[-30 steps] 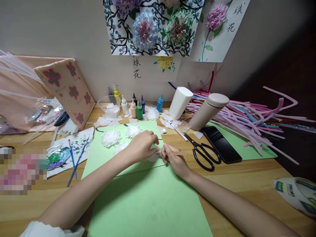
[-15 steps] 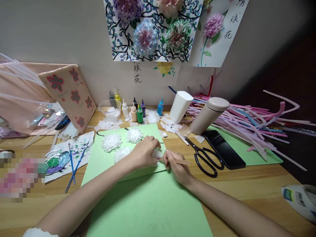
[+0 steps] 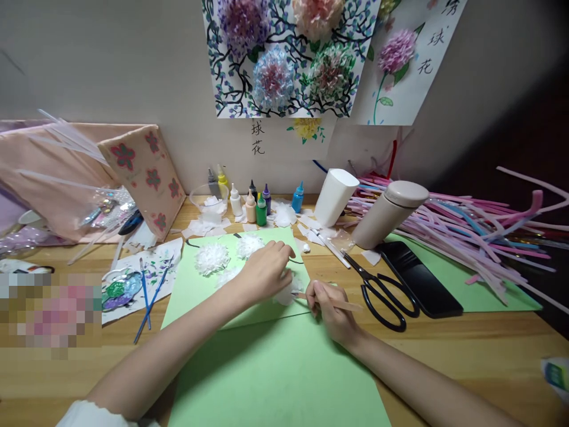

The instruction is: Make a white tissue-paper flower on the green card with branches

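My left hand [image 3: 265, 272] rests curled on the upper green paper sheet [image 3: 191, 290], fingers pressed onto a white tissue-paper tuft [image 3: 284, 295]. My right hand [image 3: 331, 308] pinches a thin wooden stick [image 3: 342, 304] whose tip points left into that tuft. Two other white tissue flowers [image 3: 212, 258] lie on the same sheet, further back. A second green sheet [image 3: 275, 379] lies in front, under my forearms.
Black scissors [image 3: 382, 296] and a dark phone [image 3: 420, 280] lie right of my hands. Behind stand small paint bottles [image 3: 255, 204], a white cup [image 3: 335, 197] and a beige flask [image 3: 391, 213]. Pipe cleaners [image 3: 471, 225] pile at right; brushes and palette [image 3: 128, 287] at left.
The view has shifted, so everything sits slightly lower and to the right. Both hands stay on the tuft; the stick tip has worked a little along its edge.
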A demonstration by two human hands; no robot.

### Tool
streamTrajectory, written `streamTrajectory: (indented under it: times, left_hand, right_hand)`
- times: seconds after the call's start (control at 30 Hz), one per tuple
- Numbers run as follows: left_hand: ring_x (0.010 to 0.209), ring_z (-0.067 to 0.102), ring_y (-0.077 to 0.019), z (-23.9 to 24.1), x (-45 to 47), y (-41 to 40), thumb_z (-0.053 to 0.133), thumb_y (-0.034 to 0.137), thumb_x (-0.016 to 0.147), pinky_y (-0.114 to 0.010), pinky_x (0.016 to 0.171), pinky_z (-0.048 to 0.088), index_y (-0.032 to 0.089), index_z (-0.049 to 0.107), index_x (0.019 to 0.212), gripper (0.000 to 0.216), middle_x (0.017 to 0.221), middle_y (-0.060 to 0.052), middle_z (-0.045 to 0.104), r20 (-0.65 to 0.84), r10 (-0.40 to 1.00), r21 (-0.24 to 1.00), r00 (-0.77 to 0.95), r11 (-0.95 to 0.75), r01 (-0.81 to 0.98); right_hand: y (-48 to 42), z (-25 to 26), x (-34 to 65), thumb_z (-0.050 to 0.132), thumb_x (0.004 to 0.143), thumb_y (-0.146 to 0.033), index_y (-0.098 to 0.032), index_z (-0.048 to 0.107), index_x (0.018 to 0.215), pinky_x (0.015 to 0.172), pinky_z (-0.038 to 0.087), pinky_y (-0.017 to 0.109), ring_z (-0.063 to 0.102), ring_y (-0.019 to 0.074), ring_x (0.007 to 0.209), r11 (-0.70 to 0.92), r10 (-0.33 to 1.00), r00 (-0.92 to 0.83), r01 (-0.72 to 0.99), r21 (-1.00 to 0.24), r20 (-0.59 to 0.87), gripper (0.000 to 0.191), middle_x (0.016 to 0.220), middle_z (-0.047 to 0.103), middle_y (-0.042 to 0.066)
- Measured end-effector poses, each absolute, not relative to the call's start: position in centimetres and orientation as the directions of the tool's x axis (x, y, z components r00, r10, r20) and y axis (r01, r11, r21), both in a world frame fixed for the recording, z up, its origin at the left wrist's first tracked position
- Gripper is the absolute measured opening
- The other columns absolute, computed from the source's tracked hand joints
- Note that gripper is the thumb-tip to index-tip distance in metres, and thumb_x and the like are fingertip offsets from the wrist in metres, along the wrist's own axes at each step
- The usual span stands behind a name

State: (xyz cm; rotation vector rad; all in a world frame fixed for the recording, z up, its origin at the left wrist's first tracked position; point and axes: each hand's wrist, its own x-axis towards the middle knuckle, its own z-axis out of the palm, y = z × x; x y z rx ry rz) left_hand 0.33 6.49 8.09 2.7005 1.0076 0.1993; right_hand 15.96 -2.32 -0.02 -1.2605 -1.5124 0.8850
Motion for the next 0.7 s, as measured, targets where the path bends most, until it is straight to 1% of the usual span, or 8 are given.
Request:
streamTrajectory:
  times: [0.1,0.17,0.27,0.33,0.47,0.57,0.7]
  left_hand:
    - [0.090,0.055,-0.0205,8.9,-0.7,8.2,0.040,0.015,0.083,-0.031,0.075,0.045,0.017,0.058,0.094,0.021,0.094,-0.007,0.062,0.078,0.739,0.203,0.670,-0.669,0.715]
    - [0.088,0.056,-0.0211,8.9,-1.9,10.1,0.041,0.014,0.082,-0.031,0.072,0.045,0.017,0.061,0.088,0.021,0.091,-0.007,0.063,0.088,0.803,0.153,0.590,-0.596,0.788]
    - [0.092,0.057,-0.0236,8.1,-3.9,12.9,0.040,0.016,0.084,-0.032,0.072,0.045,0.015,0.062,0.092,0.024,0.095,-0.011,0.063,0.118,0.887,0.135,0.446,-0.460,0.878]
    - [0.095,0.056,-0.0250,7.3,-5.0,14.2,0.039,0.017,0.085,-0.033,0.073,0.045,0.013,0.063,0.095,0.026,0.097,-0.013,0.062,0.130,0.907,0.142,0.400,-0.417,0.898]
    - [0.098,0.055,-0.0217,5.9,-6.0,15.0,0.038,0.014,0.085,-0.031,0.080,0.044,0.016,0.064,0.101,0.030,0.102,-0.011,0.061,0.100,0.889,0.155,0.447,-0.458,0.876]
    - [0.101,0.053,-0.0211,5.1,-6.0,15.0,0.038,0.008,0.081,-0.031,0.084,0.043,0.019,0.062,0.110,0.039,0.107,-0.009,0.061,0.065,0.861,0.167,0.505,-0.508,0.845]
    - [0.101,0.053,-0.0222,4.5,-5.8,15.0,0.038,0.004,0.076,-0.032,0.085,0.042,0.016,0.063,0.109,0.043,0.108,-0.012,0.060,0.030,0.841,0.178,0.540,-0.536,0.825]
  right_hand:
    - [-2.5,-0.1,16.0,0.025,0.097,-0.042,-0.020,0.043,0.058,0.052,0.033,0.026,0.041,0.0128,0.049,0.245,0.969,-0.034,0.272,-0.931,0.245,0.048,0.053,0.041,-0.002]
    - [-2.6,-0.2,16.0,0.025,0.097,-0.041,-0.020,0.043,0.057,0.052,0.033,0.026,0.041,0.0130,0.050,0.281,0.959,-0.057,0.259,-0.924,0.276,0.048,0.053,0.041,-0.002]
    - [-2.8,-0.5,16.1,0.025,0.097,-0.038,-0.020,0.043,0.057,0.052,0.032,0.027,0.041,0.0133,0.050,0.314,0.950,-0.077,0.246,-0.917,0.304,0.048,0.053,0.041,-0.001]
    - [-2.9,-0.8,16.2,0.025,0.097,-0.037,-0.020,0.044,0.057,0.051,0.031,0.027,0.040,0.0133,0.050,0.323,0.946,-0.077,0.226,-0.919,0.314,0.047,0.054,0.041,-0.001]
    - [-2.9,-1.4,16.4,0.026,0.097,-0.037,-0.020,0.045,0.058,0.050,0.032,0.027,0.041,0.0135,0.049,0.315,0.949,-0.082,0.187,-0.930,0.305,0.046,0.054,0.042,-0.001]
    - [-2.9,-1.4,16.3,0.026,0.097,-0.038,-0.020,0.044,0.057,0.051,0.033,0.028,0.041,0.0140,0.049,0.313,0.950,-0.066,0.187,-0.931,0.306,0.047,0.054,0.042,-0.001]
    - [-2.9,-1.1,16.2,0.026,0.096,-0.039,-0.020,0.045,0.057,0.050,0.032,0.027,0.041,0.0139,0.049,0.315,0.949,-0.074,0.196,-0.929,0.306,0.048,0.053,0.043,0.000]
